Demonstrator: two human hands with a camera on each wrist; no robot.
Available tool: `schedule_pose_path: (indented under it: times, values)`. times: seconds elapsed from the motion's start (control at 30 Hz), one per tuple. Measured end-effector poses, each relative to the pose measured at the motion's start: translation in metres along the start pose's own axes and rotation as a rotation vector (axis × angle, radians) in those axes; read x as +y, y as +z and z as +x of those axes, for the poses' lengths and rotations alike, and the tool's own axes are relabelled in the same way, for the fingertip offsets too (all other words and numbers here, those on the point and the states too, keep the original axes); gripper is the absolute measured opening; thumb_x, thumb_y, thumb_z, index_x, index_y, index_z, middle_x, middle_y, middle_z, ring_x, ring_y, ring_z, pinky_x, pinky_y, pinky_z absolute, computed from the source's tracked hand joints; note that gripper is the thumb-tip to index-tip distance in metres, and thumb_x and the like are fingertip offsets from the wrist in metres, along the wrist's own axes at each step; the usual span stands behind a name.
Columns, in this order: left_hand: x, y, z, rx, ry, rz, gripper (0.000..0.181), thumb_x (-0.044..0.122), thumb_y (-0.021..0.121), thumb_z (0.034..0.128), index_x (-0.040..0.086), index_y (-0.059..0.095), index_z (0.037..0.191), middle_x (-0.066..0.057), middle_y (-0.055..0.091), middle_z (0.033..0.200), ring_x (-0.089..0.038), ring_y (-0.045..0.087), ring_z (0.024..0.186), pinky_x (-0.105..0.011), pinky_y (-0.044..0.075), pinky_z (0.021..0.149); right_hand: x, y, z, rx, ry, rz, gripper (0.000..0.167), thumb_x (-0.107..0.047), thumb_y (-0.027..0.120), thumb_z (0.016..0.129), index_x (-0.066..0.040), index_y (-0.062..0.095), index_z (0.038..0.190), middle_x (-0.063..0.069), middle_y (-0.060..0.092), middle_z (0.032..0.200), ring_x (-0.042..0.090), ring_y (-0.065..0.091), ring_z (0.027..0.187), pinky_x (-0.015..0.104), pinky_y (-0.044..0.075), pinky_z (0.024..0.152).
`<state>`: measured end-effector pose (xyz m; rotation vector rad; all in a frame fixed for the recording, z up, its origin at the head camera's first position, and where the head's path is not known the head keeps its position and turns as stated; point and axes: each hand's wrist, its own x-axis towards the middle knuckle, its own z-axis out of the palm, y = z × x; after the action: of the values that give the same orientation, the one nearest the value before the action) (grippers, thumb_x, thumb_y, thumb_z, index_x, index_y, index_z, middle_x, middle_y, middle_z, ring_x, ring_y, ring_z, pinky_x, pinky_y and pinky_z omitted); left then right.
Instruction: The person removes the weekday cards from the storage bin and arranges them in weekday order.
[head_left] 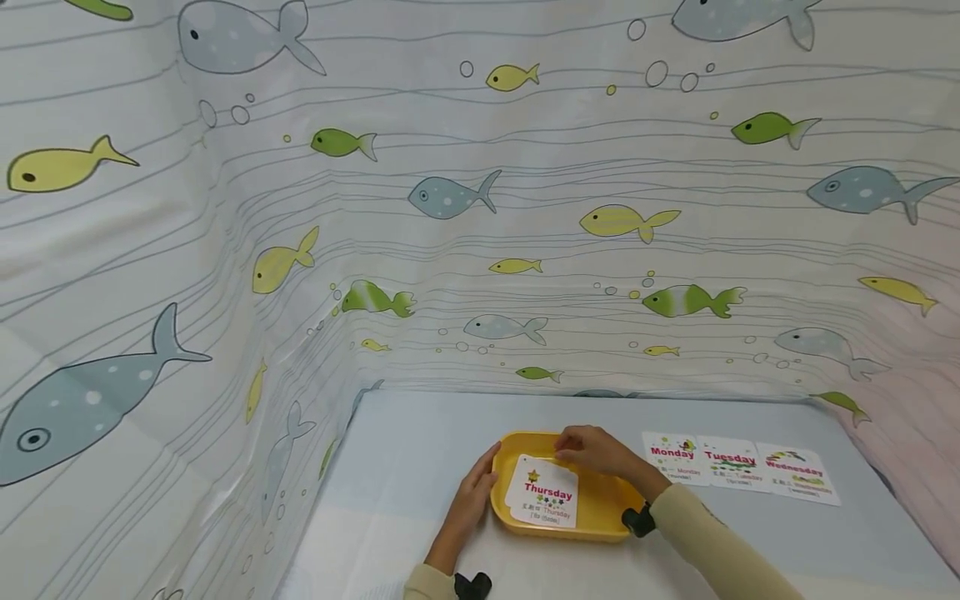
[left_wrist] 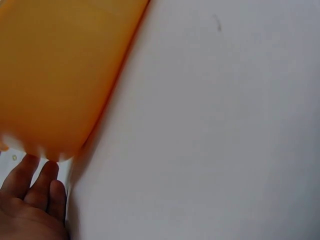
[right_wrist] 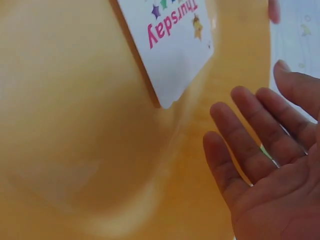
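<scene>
A yellow tray [head_left: 603, 507] sits on the table with a white "Thursday" card [head_left: 542, 511] in its left part. At the tray's left side, my left hand [head_left: 471, 498] rests its fingers against the outer wall; the left wrist view has those fingertips [left_wrist: 47, 172] touching the tray. My right hand [head_left: 597, 454] is over the far side of the tray, near the card's upper right corner. Its fingers [right_wrist: 245, 145] are spread and loosely bent in the right wrist view, apart from the card and holding nothing.
To the right of the tray, a Monday card [head_left: 675, 458], a Tuesday card [head_left: 732, 462] and a Wednesday card [head_left: 797, 473] lie in a row. A fish-patterned curtain [head_left: 450, 250] hangs behind and beside the table [head_left: 420, 425].
</scene>
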<state>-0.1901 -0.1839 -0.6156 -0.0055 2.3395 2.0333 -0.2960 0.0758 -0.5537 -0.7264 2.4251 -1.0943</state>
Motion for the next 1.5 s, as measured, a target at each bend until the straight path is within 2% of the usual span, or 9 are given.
schedule_pose_path:
  times: [0.3,0.43,0.57,0.73,0.9,1.17,1.3,1.5]
  values:
    - [0.0,0.001,0.002,-0.002,0.014,0.004,0.048,0.024,0.043,0.1056,0.033,0.041,0.152,0.005,0.034,0.162,-0.024,0.027,0.153,-0.049,0.02,0.126,0.004,0.001,0.0,0.001,0.033,-0.009,0.021,-0.028,0.068,0.095,-0.012,0.071,0.108,-0.002,0.071,0.1,0.014,0.062,0.088,0.034,0.06,0.082]
    - [0.0,0.001,0.001,-0.003,0.012,0.002,0.048,0.024,0.043,0.1055,0.033,0.041,0.152,0.005,0.034,0.162,-0.024,0.026,0.153,-0.049,0.02,0.126,0.006,0.004,-0.001,-0.012,0.063,0.014,0.025,-0.029,0.069,0.094,-0.01,0.071,0.111,-0.001,0.071,0.103,0.016,0.063,0.09,0.038,0.06,0.086]
    - [0.0,0.002,0.0,0.003,0.005,-0.009,0.048,0.023,0.043,0.1055,0.032,0.041,0.152,0.003,0.034,0.162,-0.025,0.027,0.153,-0.049,0.02,0.126,0.008,0.008,-0.002,-0.022,0.08,-0.018,0.03,-0.033,0.071,0.092,-0.012,0.071,0.114,-0.002,0.072,0.107,0.015,0.063,0.094,0.042,0.059,0.091]
    - [0.002,0.003,-0.001,0.002,0.001,-0.007,0.048,0.021,0.042,0.1057,0.031,0.041,0.152,0.003,0.034,0.162,-0.025,0.027,0.153,-0.049,0.02,0.125,0.013,0.012,-0.003,-0.041,0.044,-0.065,0.035,-0.033,0.073,0.09,-0.011,0.07,0.117,-0.003,0.072,0.108,0.016,0.064,0.098,0.044,0.058,0.095]
    - [0.002,0.003,-0.002,0.0,0.001,-0.005,0.048,0.02,0.042,0.1058,0.032,0.042,0.152,0.003,0.034,0.162,-0.024,0.026,0.153,-0.048,0.02,0.125,0.018,0.014,-0.003,-0.05,-0.001,-0.042,0.037,-0.029,0.075,0.089,-0.007,0.068,0.118,0.001,0.073,0.11,0.021,0.068,0.102,0.045,0.058,0.095]
    - [0.004,0.002,-0.003,0.0,0.004,0.003,0.048,0.021,0.042,0.106,0.033,0.041,0.152,0.004,0.034,0.162,-0.023,0.026,0.153,-0.048,0.02,0.124,0.025,0.017,0.0,-0.084,-0.028,-0.044,0.042,-0.032,0.077,0.087,-0.011,0.067,0.122,0.002,0.073,0.119,0.024,0.068,0.113,0.045,0.057,0.098]
    - [0.003,0.002,-0.003,0.002,0.0,-0.003,0.047,0.021,0.043,0.1059,0.033,0.041,0.152,0.004,0.034,0.162,-0.023,0.026,0.153,-0.048,0.02,0.124,0.024,0.019,0.001,-0.101,-0.05,-0.023,0.045,-0.03,0.078,0.086,-0.009,0.067,0.124,0.005,0.072,0.123,0.027,0.067,0.115,0.047,0.055,0.1]
    - [0.002,0.001,-0.003,0.001,0.004,-0.008,0.047,0.023,0.043,0.1058,0.032,0.042,0.152,0.003,0.034,0.162,-0.024,0.026,0.153,-0.046,0.02,0.124,0.021,0.023,0.003,-0.116,-0.069,-0.093,0.05,-0.031,0.08,0.084,-0.011,0.066,0.128,0.003,0.068,0.127,0.025,0.062,0.117,0.051,0.051,0.105]
